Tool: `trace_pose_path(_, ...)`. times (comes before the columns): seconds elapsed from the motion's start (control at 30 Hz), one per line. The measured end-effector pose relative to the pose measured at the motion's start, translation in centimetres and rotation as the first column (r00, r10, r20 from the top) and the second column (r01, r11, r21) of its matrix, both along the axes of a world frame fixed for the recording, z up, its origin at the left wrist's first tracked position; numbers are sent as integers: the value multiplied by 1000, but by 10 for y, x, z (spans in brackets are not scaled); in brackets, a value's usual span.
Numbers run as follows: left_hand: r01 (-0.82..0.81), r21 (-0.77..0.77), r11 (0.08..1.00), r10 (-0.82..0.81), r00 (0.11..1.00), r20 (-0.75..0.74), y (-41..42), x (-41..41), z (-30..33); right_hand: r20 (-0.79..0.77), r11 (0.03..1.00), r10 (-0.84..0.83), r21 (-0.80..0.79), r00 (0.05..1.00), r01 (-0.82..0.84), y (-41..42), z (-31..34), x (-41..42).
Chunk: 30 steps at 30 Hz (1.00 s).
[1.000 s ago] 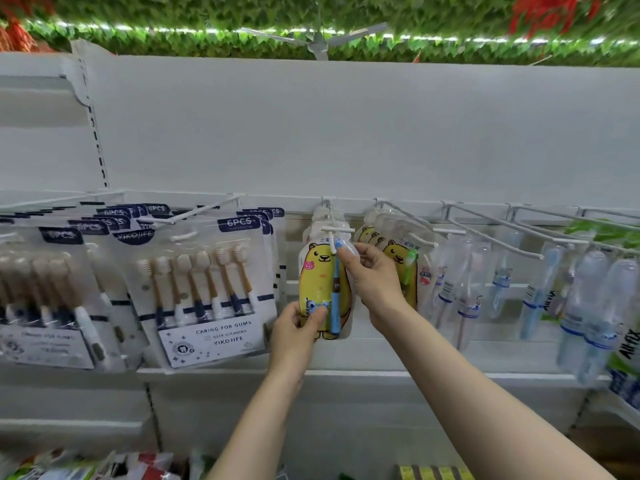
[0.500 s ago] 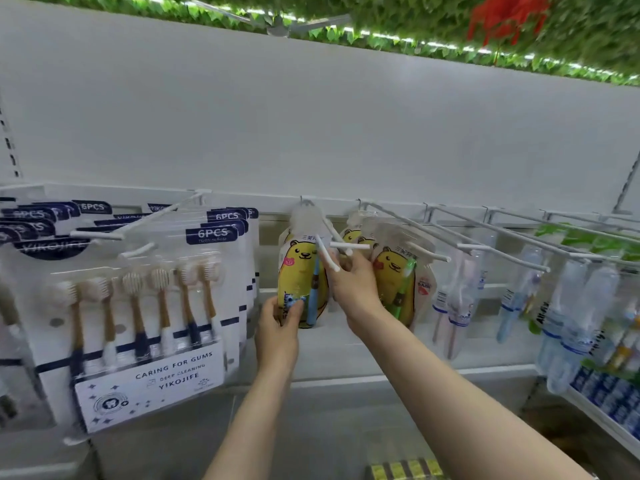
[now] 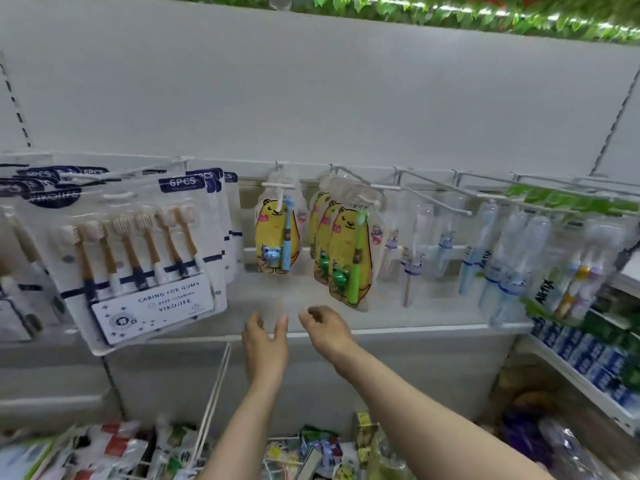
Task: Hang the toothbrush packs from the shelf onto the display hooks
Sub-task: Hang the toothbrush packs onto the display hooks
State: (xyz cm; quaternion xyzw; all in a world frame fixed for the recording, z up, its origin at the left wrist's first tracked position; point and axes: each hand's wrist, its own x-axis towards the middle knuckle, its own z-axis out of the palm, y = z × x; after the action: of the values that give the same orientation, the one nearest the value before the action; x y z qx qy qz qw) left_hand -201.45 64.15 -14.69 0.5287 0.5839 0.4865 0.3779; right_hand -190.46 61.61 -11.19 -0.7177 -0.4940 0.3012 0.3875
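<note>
A yellow bear toothbrush pack with a blue brush (image 3: 277, 233) hangs alone on a white display hook (image 3: 277, 185). Just right of it, several yellow bear packs with green brushes (image 3: 348, 254) hang on the neighbouring hook. Both my hands are below these packs and hold nothing. My left hand (image 3: 265, 337) has its fingers spread and relaxed. My right hand (image 3: 325, 329) hangs with loosely curled fingers, a little below the green-brush packs.
Large 6PCS toothbrush cards (image 3: 138, 251) hang at the left and jut forward. Clear tube packs (image 3: 502, 258) hang on long hooks at the right. A white shelf edge (image 3: 415, 329) runs behind my hands. Mixed packs (image 3: 304, 452) lie on a lower shelf; boxed goods (image 3: 581, 355) stand at right.
Both hands let go of the blue-brush bear pack and dropped below it. The pack now hangs free on its hook. The view tilted down, showing the lower shelf.
</note>
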Motion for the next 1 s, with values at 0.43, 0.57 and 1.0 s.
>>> trace_pose_path(0.43,627,-36,778,-434,495,-752,-216,204,85,739,967,204,-254,643,-15,-276,68,278)
trace_pose_path(0.57,754,57,654,-384,396,-834,-281,280,124,833,990,64,-124,549,74,-370,109,352)
trace_pose_path(1.0,947,125,297,-337,226,-914,-384,495,177,763,927,-331,151,556,345,-540,147,537)
